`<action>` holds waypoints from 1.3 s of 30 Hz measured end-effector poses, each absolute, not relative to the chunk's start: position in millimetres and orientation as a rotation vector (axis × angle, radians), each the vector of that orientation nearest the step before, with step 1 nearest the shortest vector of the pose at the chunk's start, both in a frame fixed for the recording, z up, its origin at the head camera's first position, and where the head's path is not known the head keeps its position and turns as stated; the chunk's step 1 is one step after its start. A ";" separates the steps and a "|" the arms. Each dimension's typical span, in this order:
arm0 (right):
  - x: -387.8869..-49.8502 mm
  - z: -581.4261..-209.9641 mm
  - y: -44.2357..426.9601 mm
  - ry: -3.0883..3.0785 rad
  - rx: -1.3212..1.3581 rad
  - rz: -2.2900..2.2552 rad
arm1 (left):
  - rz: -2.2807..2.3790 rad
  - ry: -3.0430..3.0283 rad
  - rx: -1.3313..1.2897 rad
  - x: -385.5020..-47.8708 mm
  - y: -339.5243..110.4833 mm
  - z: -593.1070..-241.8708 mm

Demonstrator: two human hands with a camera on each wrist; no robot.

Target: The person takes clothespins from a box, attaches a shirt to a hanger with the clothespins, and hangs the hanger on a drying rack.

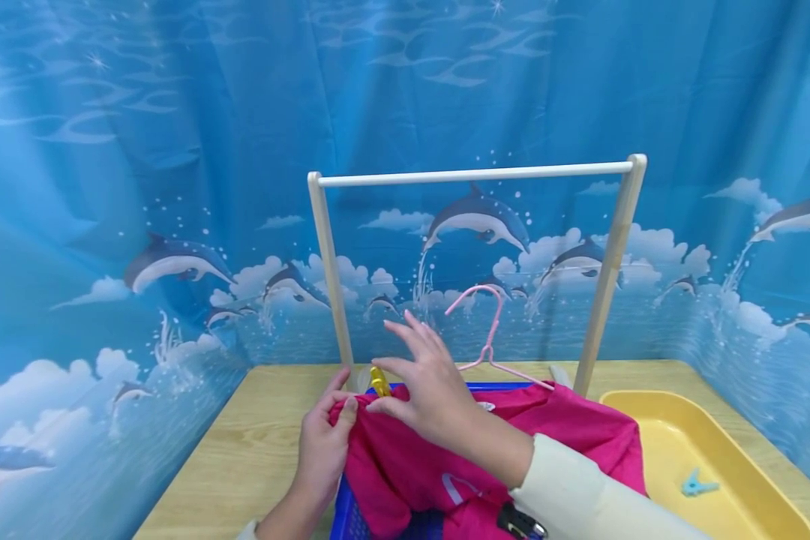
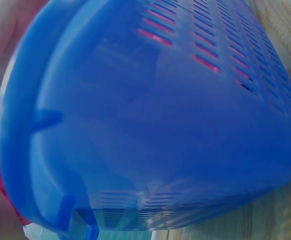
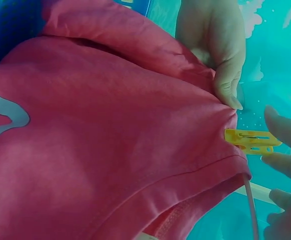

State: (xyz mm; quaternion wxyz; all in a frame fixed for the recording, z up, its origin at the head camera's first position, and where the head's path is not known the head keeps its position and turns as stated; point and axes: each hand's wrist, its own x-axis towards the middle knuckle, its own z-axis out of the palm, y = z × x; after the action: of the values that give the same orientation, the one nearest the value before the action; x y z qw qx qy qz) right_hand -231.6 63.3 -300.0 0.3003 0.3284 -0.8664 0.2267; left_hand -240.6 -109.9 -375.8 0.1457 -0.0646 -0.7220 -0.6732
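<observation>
A bright pink shirt (image 1: 405, 457) hangs on a pink hanger (image 1: 492, 326) over a blue basket. At the shirt's left shoulder, my left hand (image 1: 324, 442) pinches the cloth between thumb and fingers. A yellow clothespin (image 3: 253, 141) is clipped onto the shoulder edge beside that pinch, near where the hanger wire comes out of the neckline. Close to the clothespin's handle end, my right hand (image 1: 439, 386) has its thumb and fingers spread, holding nothing. The left wrist view is mostly filled by the basket's side, with part of my left hand (image 2: 0, 212) at its edge.
The blue basket (image 2: 135, 125) stands on a wooden table (image 1: 243, 450). Behind it rises a wooden rack with a white bar (image 1: 472, 175). To the right, a yellow tray (image 1: 661, 420) holds a light blue clothespin (image 1: 698, 484). A dolphin-print curtain (image 1: 405, 90) surrounds the table.
</observation>
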 end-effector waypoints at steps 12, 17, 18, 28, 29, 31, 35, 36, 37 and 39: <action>-224.5 -303.8 68.8 -2.350 0.991 0.453 | -1.978 -2.060 -0.205 -240.3 -110.8 -377.9; -219.0 -304.4 73.6 -2.314 1.060 0.404 | -1.961 -2.056 -0.207 -239.7 -111.0 -378.2; -218.1 -304.4 74.9 -2.305 1.072 0.396 | -1.957 -2.057 -0.204 -239.7 -111.0 -378.3; -203.7 -300.6 98.1 -2.240 1.106 0.420 | -1.965 -2.051 -0.171 -241.1 -109.3 -378.5; -201.7 -300.3 101.5 -2.233 1.105 0.432 | -1.962 -2.051 -0.165 -241.4 -109.1 -378.7; -197.7 -299.4 108.5 -2.203 1.098 0.465 | -1.962 -2.049 -0.156 -242.0 -108.8 -379.1; -190.5 -296.9 123.5 -2.123 1.067 0.538 | -1.967 -2.048 -0.144 -243.0 -108.5 -379.3; -188.9 -295.8 127.4 -2.106 1.057 0.547 | -1.968 -2.053 -0.137 -243.2 -108.6 -379.4; -187.4 -294.9 131.4 -2.099 1.048 0.553 | -1.967 -2.059 -0.129 -243.3 -108.6 -379.3; -185.1 -293.4 140.1 -2.099 1.026 0.548 | -1.967 -2.070 -0.118 -243.3 -108.5 -379.5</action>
State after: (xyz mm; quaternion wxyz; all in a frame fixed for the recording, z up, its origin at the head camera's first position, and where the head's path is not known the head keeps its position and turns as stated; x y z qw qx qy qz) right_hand -185.1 140.1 -293.4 0.3626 0.3984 -0.8152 0.2127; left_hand -243.3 -108.5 -379.5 0.1413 -0.0409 -0.7169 -0.6815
